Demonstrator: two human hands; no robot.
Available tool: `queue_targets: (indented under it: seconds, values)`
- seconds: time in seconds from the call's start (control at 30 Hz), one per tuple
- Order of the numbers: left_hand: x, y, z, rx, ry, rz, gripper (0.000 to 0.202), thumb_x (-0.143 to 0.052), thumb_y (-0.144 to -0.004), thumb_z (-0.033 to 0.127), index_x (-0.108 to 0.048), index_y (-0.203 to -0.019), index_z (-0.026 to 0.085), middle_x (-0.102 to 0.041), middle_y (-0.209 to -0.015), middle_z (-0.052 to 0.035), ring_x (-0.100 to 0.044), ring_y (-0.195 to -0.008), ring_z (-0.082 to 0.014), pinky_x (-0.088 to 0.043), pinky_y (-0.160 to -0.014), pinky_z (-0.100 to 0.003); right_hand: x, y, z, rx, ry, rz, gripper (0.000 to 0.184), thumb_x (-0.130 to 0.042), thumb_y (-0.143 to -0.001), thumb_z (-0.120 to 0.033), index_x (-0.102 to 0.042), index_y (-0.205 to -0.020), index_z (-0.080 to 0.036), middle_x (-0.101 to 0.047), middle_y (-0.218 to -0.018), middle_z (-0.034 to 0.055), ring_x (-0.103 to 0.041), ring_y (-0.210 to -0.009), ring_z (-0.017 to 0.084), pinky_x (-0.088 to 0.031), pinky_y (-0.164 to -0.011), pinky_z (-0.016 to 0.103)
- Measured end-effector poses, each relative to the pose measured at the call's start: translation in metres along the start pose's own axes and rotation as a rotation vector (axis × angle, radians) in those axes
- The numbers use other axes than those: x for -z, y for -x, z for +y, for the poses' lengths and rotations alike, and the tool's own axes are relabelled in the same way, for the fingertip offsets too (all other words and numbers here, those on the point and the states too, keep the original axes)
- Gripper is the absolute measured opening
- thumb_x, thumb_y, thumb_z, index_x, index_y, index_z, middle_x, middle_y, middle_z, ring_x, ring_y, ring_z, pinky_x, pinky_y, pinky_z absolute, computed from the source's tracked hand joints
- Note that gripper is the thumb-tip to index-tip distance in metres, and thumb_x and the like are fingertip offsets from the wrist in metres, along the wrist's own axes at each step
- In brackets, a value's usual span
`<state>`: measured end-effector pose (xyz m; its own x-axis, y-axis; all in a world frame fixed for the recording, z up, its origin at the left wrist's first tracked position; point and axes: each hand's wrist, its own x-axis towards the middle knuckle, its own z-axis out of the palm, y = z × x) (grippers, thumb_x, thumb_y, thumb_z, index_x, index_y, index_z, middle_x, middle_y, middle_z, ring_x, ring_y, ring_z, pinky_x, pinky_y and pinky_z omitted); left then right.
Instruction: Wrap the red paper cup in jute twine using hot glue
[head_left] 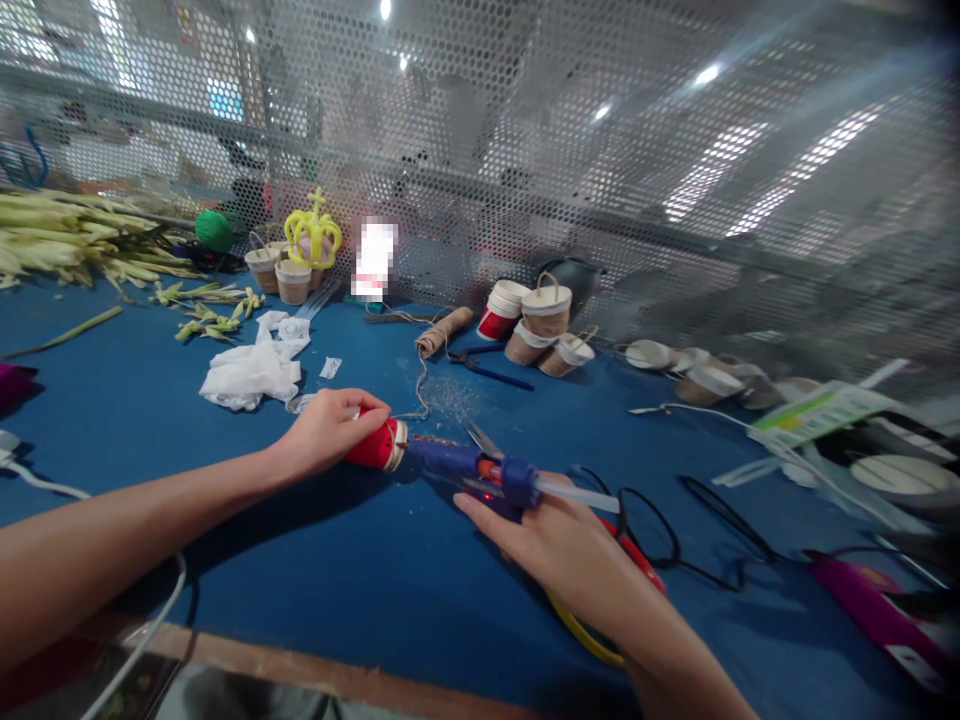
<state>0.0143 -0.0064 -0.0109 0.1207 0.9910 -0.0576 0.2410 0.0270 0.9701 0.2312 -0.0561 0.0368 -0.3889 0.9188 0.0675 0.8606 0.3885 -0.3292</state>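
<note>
Two hands meet at the middle of the frame: the left grip (322, 432) is wrapped around a small red cup (373, 446), while the right grip (559, 540) is closed around a blue glue gun (461, 466). The nozzle sits right at the cup's rim; whether it touches cannot be told. The likeliest trouble, I judge, is a burn, because the left fingers lie near the tip and a small slip could put hot metal or glue on them. Glue could also string or land off the rim if the cup rolls in the hand. The black cord (660, 520), looping at lower right, might snag and tug the gun sideways, and the scissors (486, 440) beneath the gun could catch the right hand. A strand of twine (424, 392) running down toward the cup could get stuck in stray glue. As for the cup, it is tipped over above the blue bench (322, 580), mouth facing right, with a bright red side and a whitish band around the rim; its base is hidden behind the left hand, and its inside cannot be made out.
</note>
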Motion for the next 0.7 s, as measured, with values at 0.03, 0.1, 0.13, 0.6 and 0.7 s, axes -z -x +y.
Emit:
queue_targets:
  seconds: [0.03, 0.1, 0.13, 0.6, 0.7]
  values:
    - [0.0001, -0.0001, -0.0005, 0.000, -0.001, 0.002, 0.028, -0.057, -0.071, 0.038, -0.066, -0.083, 0.014, -0.064, -0.063, -0.0012, -0.053, -0.050, -0.0106, -0.038, -0.045, -0.019, 0.0008, 0.0000, -0.0006, 0.003, 0.002, -0.001, 0.020, -0.047, -0.082, -0.035, -0.056, -0.072, -0.020, -0.047, -0.046, -0.0042, -0.047, -0.047, 0.012, -0.037, -0.049, 0.025]
    - [0.0003, -0.0003, -0.0013, -0.002, -0.001, 0.001, 0.028, -0.057, -0.071, 0.038, -0.065, -0.083, 0.014, -0.064, -0.062, -0.0009, -0.052, -0.049, -0.0101, -0.037, -0.045, -0.018, 0.0029, -0.0004, -0.0022, 0.011, 0.001, 0.010, 0.020, -0.048, -0.081, -0.034, -0.055, -0.069, -0.020, -0.048, -0.047, -0.0035, -0.049, -0.050, 0.013, -0.037, -0.051, 0.025]
    - [0.0005, -0.0004, -0.0016, -0.004, -0.001, -0.002, 0.028, -0.057, -0.072, 0.038, -0.065, -0.083, 0.014, -0.063, -0.062, -0.0008, -0.052, -0.049, -0.0099, -0.036, -0.045, -0.018, 0.0039, -0.0007, -0.0029, 0.015, -0.003, 0.021, 0.020, -0.047, -0.081, -0.033, -0.054, -0.068, -0.020, -0.050, -0.048, -0.0030, -0.049, -0.051, 0.013, -0.037, -0.051, 0.026]
    - [0.0010, 0.0001, -0.0007, -0.025, -0.044, 0.010, 0.027, -0.056, -0.072, 0.037, -0.066, -0.082, 0.014, -0.065, -0.066, -0.0019, -0.053, -0.052, -0.0106, -0.038, -0.047, -0.019, 0.0024, 0.0013, -0.0014, 0.011, -0.001, 0.001, 0.021, -0.048, -0.081, -0.034, -0.056, -0.068, -0.020, -0.052, -0.049, -0.0026, -0.049, -0.048, 0.013, -0.037, -0.051, 0.026]
    - [0.0014, -0.0008, -0.0021, -0.045, -0.042, 0.009, 0.028, -0.056, -0.072, 0.038, -0.066, -0.083, 0.014, -0.065, -0.067, -0.0023, -0.053, -0.053, -0.0106, -0.038, -0.047, -0.019, 0.0019, 0.0001, -0.0013, 0.002, -0.030, 0.049, 0.020, -0.048, -0.081, -0.034, -0.057, -0.070, -0.020, -0.052, -0.048, -0.0029, -0.048, -0.046, 0.012, -0.037, -0.049, 0.025]
